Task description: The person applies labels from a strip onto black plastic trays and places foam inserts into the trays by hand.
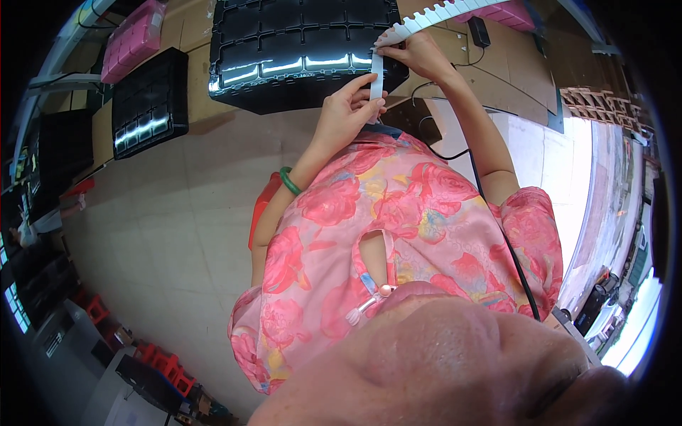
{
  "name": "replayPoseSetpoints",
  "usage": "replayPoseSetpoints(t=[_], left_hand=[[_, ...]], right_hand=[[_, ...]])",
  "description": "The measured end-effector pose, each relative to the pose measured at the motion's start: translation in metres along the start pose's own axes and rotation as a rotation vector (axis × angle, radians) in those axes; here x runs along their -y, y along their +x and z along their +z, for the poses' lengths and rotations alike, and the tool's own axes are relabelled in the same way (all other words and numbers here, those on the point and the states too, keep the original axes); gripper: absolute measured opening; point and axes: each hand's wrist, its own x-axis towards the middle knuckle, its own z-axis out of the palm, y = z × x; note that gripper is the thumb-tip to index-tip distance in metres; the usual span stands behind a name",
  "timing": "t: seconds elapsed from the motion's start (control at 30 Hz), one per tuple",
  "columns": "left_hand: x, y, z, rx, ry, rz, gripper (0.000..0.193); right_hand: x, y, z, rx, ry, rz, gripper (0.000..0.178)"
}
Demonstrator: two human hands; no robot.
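Note:
My left hand (344,119), a green bangle on its wrist, pinches a short narrow white strip (377,86) between thumb and fingers. Just above it, my right hand (419,55) has its thumb and forefinger closed at the strip's upper end. From there a long white band with a notched edge (433,17) curves away to the upper right. Whether strip and band are one piece, I cannot tell. Both hands are at the near right corner of a large shiny black plastic tray (302,53) with molded compartments.
Cardboard (192,78) covers the bench under the trays. Another black tray (150,103) and a pink bundle (133,40) are at the left. A small black box with a cord (479,32) sits at the right. A black cable (497,220) crosses my flowered top. Red stools (165,368) stand at lower left.

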Motion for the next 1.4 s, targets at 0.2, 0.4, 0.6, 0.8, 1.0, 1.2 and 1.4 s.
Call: replayPoseSetpoints(t=[0.2, 0.4, 0.6, 0.8, 1.0, 1.2, 1.4], left_hand=[[-0.006, 0.002, 0.001, 0.016, 0.06, 0.008, 0.046], [-0.034, 0.018, 0.004, 0.036, 0.557, -0.074, 0.05], [-0.027, 0.046, 0.004, 0.11, 1.02, -0.013, 0.05], [-0.023, 0.055, 0.009, 0.066, 1.256, 0.024, 0.051], [-0.035, 0.037, 0.003, 0.141, 1.27, 0.02, 0.061], [-0.038, 0.052, 0.004, 0.135, 1.224, -0.052, 0.061], [-0.044, 0.01, -0.013, 0.032, 1.109, 0.121, 0.053]], right_hand=[[-0.006, 0.006, 0.0, 0.007, -0.088, 0.023, 0.021], [-0.007, 0.018, -0.005, 0.013, -0.219, 0.133, 0.037], [-0.011, 0.024, -0.003, 0.093, -0.259, 0.224, 0.035], [-0.001, 0.019, -0.005, 0.075, -0.22, 0.216, 0.03], [0.002, -0.014, -0.007, 0.089, -0.104, 0.018, 0.019], [0.002, 0.002, -0.003, 0.011, -0.123, 0.05, 0.019], [0.014, -0.016, -0.002, -0.014, 0.144, 0.003, 0.015]])
